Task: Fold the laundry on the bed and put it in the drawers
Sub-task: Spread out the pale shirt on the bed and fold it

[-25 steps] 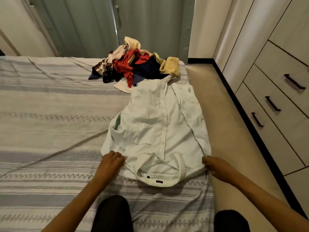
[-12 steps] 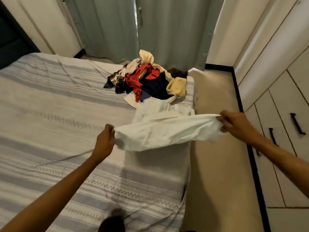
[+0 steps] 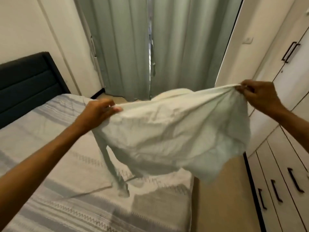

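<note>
Holding the white shirt (image 3: 173, 131) stretched in the air above the bed (image 3: 50, 164), you are pinching one edge in your left hand (image 3: 98, 111) and the other in your right hand (image 3: 257, 96). No fold is showing yet, so the task is judged barely begun; the drawers (image 3: 282, 186) are standing closed. The shirt is blocking the view behind it, and its hanging sleeve is blurring.

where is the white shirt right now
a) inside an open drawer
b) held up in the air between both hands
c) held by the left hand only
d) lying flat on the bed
b: the left hand and right hand each grip an edge of the white shirt, which is stretched between them, raised above the bed.
</note>
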A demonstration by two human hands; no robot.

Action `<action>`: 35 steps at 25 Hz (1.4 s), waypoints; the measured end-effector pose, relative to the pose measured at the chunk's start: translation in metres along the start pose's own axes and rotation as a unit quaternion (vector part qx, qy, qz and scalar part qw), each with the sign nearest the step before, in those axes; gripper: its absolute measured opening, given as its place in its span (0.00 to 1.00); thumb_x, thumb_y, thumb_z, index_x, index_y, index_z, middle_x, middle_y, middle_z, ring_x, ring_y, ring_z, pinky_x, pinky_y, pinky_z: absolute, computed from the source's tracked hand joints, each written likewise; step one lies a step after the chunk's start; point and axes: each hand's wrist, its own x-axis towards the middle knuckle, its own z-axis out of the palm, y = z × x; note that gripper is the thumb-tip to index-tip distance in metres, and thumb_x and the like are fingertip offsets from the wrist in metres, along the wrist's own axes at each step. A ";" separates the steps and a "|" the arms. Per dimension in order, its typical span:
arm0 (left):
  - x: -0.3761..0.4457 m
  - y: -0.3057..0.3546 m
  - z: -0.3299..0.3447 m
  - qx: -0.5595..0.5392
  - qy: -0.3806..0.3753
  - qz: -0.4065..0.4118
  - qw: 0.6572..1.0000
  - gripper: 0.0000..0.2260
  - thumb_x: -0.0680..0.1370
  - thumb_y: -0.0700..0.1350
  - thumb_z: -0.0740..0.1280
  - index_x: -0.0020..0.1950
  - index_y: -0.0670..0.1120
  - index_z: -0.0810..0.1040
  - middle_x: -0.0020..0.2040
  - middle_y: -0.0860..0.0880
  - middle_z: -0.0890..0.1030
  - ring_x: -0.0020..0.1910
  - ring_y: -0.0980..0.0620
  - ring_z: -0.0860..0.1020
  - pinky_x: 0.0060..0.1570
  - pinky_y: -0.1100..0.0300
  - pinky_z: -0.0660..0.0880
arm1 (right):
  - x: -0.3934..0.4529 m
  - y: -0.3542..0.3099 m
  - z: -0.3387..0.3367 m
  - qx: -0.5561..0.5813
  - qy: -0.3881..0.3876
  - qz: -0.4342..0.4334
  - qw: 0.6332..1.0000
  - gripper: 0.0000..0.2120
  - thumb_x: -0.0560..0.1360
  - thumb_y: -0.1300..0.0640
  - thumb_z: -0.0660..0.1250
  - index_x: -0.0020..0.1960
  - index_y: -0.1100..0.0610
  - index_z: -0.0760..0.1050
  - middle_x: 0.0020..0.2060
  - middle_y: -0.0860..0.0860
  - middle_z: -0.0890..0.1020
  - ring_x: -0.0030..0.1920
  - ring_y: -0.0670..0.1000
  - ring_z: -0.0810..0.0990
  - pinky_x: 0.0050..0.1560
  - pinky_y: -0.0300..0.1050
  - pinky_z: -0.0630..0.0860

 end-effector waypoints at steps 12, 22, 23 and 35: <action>-0.013 -0.030 -0.108 0.050 0.020 -0.026 0.998 0.25 0.77 0.70 0.66 0.46 0.47 0.77 0.40 0.46 0.82 0.36 0.47 0.76 0.39 0.50 0.75 | 0.034 -0.122 0.023 0.106 -0.054 0.076 0.990 0.12 0.84 0.50 0.65 0.49 0.58 0.79 0.43 0.54 0.81 0.45 0.54 0.77 0.45 0.45 0.69; -0.036 -0.044 -0.200 0.040 0.109 0.056 0.992 0.13 0.86 0.51 0.63 0.49 0.43 0.79 0.39 0.44 0.80 0.40 0.43 0.79 0.41 0.59 0.70 | 0.012 -0.184 0.001 0.047 0.002 -0.027 0.999 0.13 0.80 0.52 0.66 0.47 0.63 0.82 0.42 0.62 0.84 0.43 0.56 0.81 0.43 0.42 0.65; -0.039 -0.046 -0.203 0.019 0.126 0.036 0.991 0.12 0.86 0.51 0.63 0.50 0.44 0.79 0.38 0.44 0.79 0.39 0.44 0.77 0.40 0.65 0.69 | 0.014 -0.190 -0.001 0.042 0.013 -0.026 0.999 0.11 0.81 0.55 0.66 0.47 0.61 0.81 0.41 0.62 0.84 0.44 0.55 0.81 0.43 0.42 0.64; -0.086 -0.067 -0.204 -0.124 0.121 -0.148 0.974 0.15 0.83 0.60 0.65 0.50 0.51 0.83 0.43 0.54 0.81 0.40 0.61 0.77 0.42 0.67 0.73 | 0.036 -0.221 0.021 0.215 -0.015 0.110 0.970 0.17 0.77 0.42 0.70 0.53 0.55 0.85 0.47 0.51 0.83 0.47 0.49 0.79 0.51 0.44 0.74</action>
